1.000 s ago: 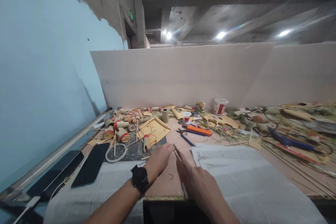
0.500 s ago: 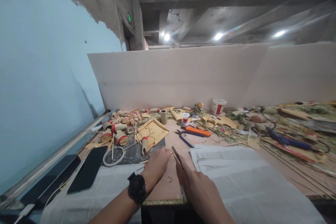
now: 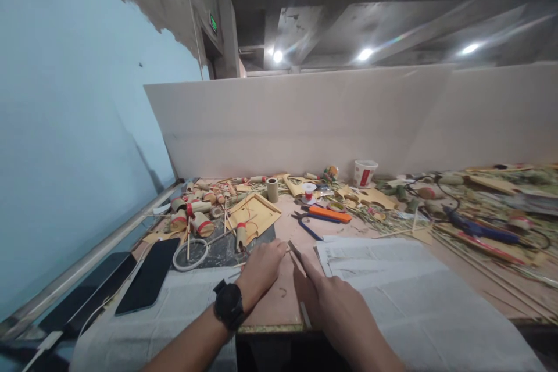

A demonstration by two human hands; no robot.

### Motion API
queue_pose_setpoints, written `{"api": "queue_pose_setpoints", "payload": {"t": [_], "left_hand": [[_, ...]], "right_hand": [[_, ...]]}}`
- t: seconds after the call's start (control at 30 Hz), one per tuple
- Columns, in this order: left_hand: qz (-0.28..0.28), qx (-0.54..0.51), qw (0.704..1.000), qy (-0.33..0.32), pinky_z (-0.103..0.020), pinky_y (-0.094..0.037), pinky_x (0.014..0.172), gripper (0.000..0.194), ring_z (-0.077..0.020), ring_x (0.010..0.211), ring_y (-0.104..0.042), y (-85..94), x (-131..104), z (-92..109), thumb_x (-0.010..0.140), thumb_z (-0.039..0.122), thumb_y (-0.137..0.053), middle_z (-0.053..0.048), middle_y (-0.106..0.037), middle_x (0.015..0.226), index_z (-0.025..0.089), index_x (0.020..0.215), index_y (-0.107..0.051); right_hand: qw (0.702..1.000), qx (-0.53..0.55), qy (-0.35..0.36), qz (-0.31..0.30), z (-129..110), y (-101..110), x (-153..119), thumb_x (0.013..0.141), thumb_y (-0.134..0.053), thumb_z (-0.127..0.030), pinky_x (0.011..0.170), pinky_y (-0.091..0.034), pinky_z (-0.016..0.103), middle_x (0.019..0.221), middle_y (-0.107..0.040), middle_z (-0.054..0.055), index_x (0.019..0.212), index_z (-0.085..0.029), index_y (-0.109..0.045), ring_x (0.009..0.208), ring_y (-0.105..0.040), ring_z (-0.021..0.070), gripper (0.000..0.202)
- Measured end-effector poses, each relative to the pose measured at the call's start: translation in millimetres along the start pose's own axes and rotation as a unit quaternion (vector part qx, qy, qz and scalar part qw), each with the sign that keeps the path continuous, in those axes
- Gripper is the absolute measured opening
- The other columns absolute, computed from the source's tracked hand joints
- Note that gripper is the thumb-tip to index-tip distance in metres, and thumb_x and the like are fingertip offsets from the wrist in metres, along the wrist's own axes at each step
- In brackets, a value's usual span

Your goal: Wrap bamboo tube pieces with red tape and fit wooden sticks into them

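Note:
My left hand (image 3: 262, 267), with a black watch on its wrist, is closed above the bare wood near the front of the workbench. A short end of a thin bamboo stick (image 3: 288, 249) pokes out from its fingertips. My right hand (image 3: 335, 299) is wrapped round a knife (image 3: 294, 250), whose narrow dark blade points away and to the left. That blade lies right by the stick's end; whether they touch I cannot tell. A small curled shaving (image 3: 283, 292) rests on the wood between my hands.
Pliers (image 3: 307, 226) and an orange-handled tool (image 3: 329, 214) lie ahead. Bamboo pieces (image 3: 203, 224) with red bands, a white ring (image 3: 190, 254) and a phone (image 3: 148, 276) are at left. Newspaper (image 3: 405, 296) covers the right. A paper cup (image 3: 365, 174) stands before the partition (image 3: 305, 122).
The knife and my right hand have shifted slightly relative to my left hand. My left hand keeps its grip on the stick. The view has tilted a little.

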State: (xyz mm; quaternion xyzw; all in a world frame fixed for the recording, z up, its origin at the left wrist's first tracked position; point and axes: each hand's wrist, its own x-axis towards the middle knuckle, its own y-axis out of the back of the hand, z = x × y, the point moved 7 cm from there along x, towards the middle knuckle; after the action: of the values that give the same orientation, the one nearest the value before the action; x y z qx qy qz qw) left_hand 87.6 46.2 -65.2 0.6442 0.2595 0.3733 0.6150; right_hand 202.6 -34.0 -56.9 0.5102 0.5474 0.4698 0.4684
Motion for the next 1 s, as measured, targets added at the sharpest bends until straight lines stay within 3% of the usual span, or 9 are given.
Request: {"api": "queue_pose_setpoints", "payload": {"t": [0.2,0.33,0.43,0.63,0.8,1.0], "left_hand": [[-0.016,-0.01,1.0,-0.022,-0.032,-0.051,0.079,0.03,-0.0221,0.094,-0.067,-2.0,1,2,0.09,0.002,-0.04,-0.007,-0.068,0.104,0.018,0.108,-0.058],[-0.002,-0.02,1.0,0.002,-0.031,-0.05,0.08,0.026,-0.0217,0.095,-0.067,-2.8,1,-1,0.095,0.007,-0.038,-0.007,-0.069,0.106,0.02,0.106,-0.059],[0.01,-0.027,0.999,0.021,-0.031,-0.05,0.078,0.026,-0.0219,0.093,-0.067,-2.7,2,-4,0.098,0.011,-0.036,-0.008,-0.07,0.102,0.019,0.103,-0.06],[0.003,-0.033,0.999,-0.011,-0.031,-0.05,0.08,0.026,-0.0214,0.095,-0.067,-2.2,3,-1,0.095,0.007,-0.037,-0.008,-0.07,0.103,0.018,0.102,-0.06],[0.003,-0.032,0.999,0.021,-0.032,-0.051,0.08,0.026,-0.0223,0.096,-0.067,-2.7,3,-3,0.098,0.011,-0.035,-0.009,-0.07,0.105,0.019,0.103,-0.059],[0.001,-0.036,0.999,0.005,-0.032,-0.051,0.083,0.028,-0.0222,0.098,-0.067,-3.9,4,-1,0.092,0.003,-0.037,-0.009,-0.07,0.105,0.017,0.105,-0.058]], "right_hand": [[0.999,-0.025,0.031,0.017,-3,3,9,0.089,-0.048,-0.009,0.055,-0.037,0.026,0.088,-0.077,0.012,0.157,-0.027,-0.027,0.079,-0.074,0.0288,0.073],[0.998,-0.028,0.045,0.024,-5,1,10,0.086,-0.049,-0.008,0.053,-0.036,0.026,0.088,-0.077,0.012,0.157,-0.025,-0.027,0.078,-0.074,0.0292,0.076],[0.999,-0.024,0.037,0.008,-1,-2,4,0.089,-0.047,-0.007,0.053,-0.034,0.026,0.085,-0.076,0.011,0.157,-0.027,-0.024,0.077,-0.074,0.0288,0.075],[0.999,-0.033,0.033,0.007,0,3,13,0.086,-0.049,-0.005,0.054,-0.032,0.025,0.086,-0.075,0.013,0.156,-0.027,-0.028,0.08,-0.074,0.0267,0.076],[0.999,-0.031,0.032,0.007,0,-1,14,0.088,-0.048,-0.006,0.054,-0.033,0.026,0.088,-0.075,0.014,0.156,-0.026,-0.028,0.08,-0.074,0.0279,0.074],[0.999,-0.015,0.031,0.016,8,-6,9,0.092,-0.047,-0.009,0.054,-0.034,0.025,0.083,-0.075,0.012,0.157,-0.03,-0.025,0.074,-0.074,0.0278,0.072]]}}
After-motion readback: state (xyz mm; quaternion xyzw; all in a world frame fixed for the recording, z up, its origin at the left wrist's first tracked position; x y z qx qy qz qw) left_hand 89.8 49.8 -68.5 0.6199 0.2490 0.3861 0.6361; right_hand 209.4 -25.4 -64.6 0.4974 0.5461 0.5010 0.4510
